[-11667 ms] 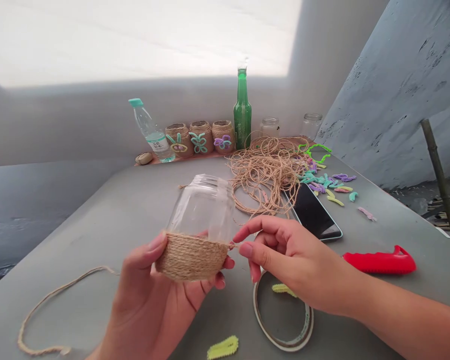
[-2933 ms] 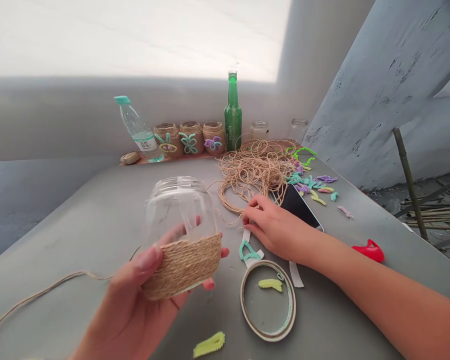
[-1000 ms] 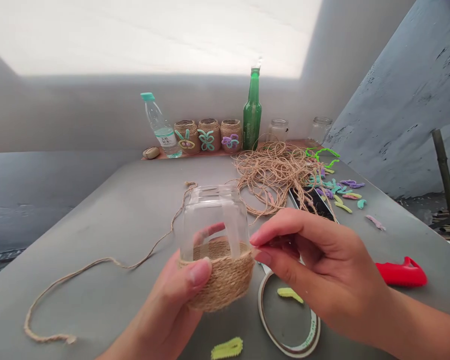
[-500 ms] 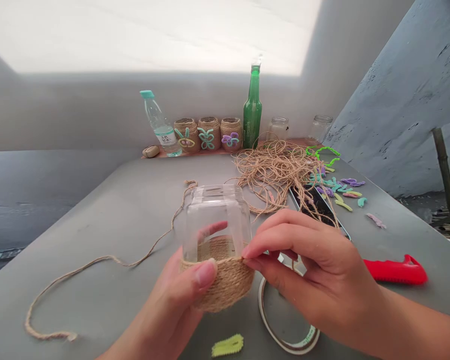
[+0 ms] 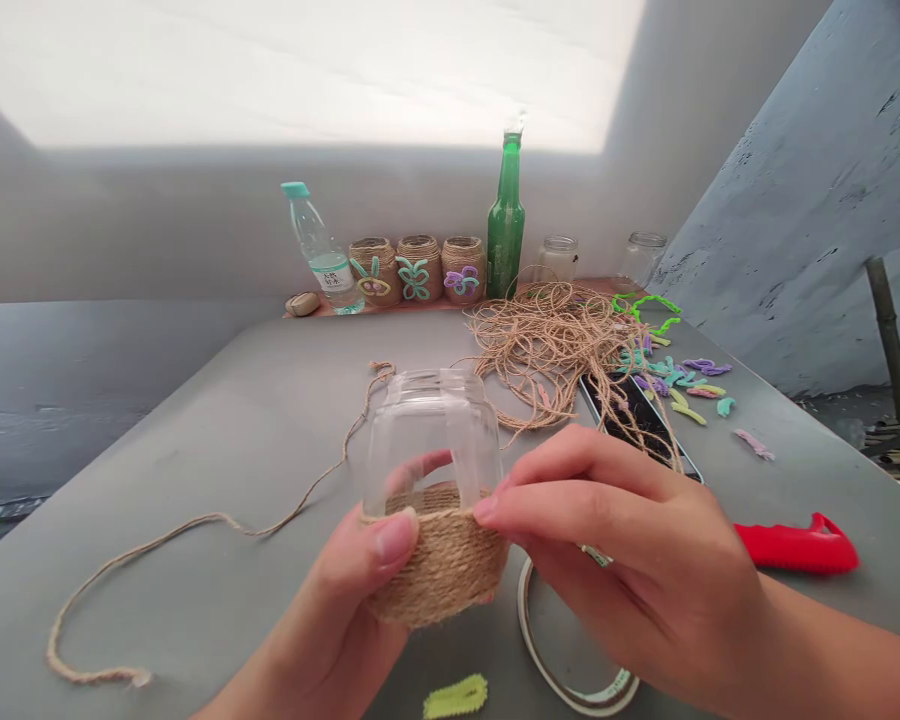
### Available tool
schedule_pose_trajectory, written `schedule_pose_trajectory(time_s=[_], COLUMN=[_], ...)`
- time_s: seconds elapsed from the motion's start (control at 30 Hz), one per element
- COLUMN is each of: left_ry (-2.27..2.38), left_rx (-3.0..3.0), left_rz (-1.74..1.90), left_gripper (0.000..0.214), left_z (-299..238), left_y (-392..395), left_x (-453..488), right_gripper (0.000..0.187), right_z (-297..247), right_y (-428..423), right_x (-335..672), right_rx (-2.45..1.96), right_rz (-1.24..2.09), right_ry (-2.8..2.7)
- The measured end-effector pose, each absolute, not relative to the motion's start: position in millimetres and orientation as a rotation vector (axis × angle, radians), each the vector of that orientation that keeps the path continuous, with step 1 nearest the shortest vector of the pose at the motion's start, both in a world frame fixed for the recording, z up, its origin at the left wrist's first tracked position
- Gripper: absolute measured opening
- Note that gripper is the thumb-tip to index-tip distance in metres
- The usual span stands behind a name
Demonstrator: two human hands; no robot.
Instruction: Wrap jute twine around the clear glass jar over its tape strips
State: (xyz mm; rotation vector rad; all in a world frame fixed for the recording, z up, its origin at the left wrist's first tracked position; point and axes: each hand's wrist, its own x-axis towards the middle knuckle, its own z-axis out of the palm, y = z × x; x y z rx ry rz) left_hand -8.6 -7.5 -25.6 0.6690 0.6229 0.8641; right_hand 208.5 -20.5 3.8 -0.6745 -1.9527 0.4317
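the left hand (image 5: 337, 610) is clenched around the glass jar (image 5: 429, 440), its thumb (image 5: 395, 537) pressed on the twine wrap (image 5: 439, 572), holding it above the counter (image 5: 195, 450). the right hand (image 5: 630, 565) has its fingertips (image 5: 486, 509) at the wrap's top edge; whether they pinch anything is hard to tell.

Glass jar (image 5: 431, 435) upright, jute twine (image 5: 442, 570) coiled tight round its lower half, loose strand (image 5: 217, 522) snaking out at nine o'clock
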Motion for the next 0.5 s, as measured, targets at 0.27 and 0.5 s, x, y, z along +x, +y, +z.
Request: schedule_pose_trajectory(time_s=[0.27, 0.5], left_ry=[0.600, 0.369], left_rx=[0.668, 0.582], left_rz=[0.830, 0.807], left_gripper=[0.043, 0.035], left_z=[-24.3, -20.4], left_y=[-6.8, -7.1], left_x=[-7.3, -8.7], right_gripper=[0.038, 0.033], right_z=[8.1, 7.9], right_y=[-23.6, -19.5], right_x=[218.2, 212.8], right_rx=[-0.701, -0.630], right_rz=[0.352, 0.515], right_ry=[-2.120, -1.897])
